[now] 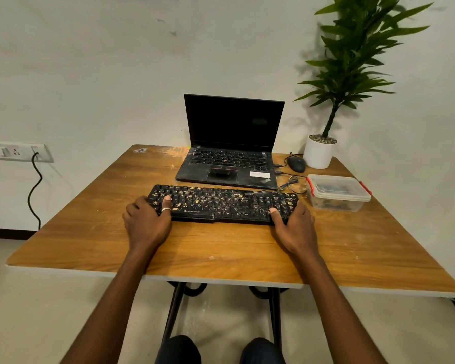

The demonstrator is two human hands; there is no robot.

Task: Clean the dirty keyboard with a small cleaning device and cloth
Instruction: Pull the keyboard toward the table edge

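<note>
Hands clasp a crumb-strewn keyboard [222,203]: the left hand [147,222] grips its left end, thumb laid over the keys, and the right hand [293,227] grips the right end likewise. Black, plastic and flecked with pale grit, it lies crosswise just in front of the laptop [226,164], long axis running hand to hand. A clear lidded box [338,193] with red clips sits front-right of the laptop, nearer the right hand; its dark contents cannot be made out.
</note>
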